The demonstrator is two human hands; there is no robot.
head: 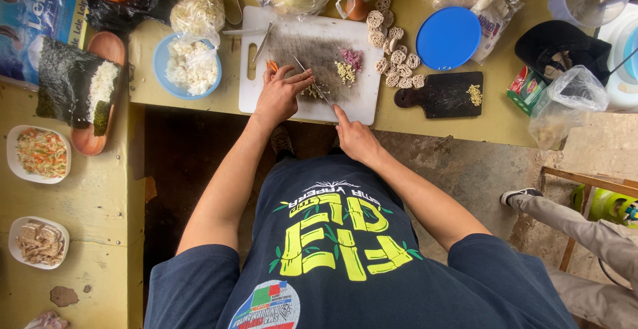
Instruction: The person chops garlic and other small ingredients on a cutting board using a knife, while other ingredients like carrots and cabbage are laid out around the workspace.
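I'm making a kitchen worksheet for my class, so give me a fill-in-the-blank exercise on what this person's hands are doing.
1. The right hand holds a ____ over the white cutting board.
2. The left hand steadies food on the ____ cutting board.
3. The blue bowl left of the board holds white ____.
4. The round lid is ____.

Missing words: knife; white; rice; blue

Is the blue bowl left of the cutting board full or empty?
Full: the blue bowl is heaped with white rice, only its rim showing. It sits beside the white cutting board.
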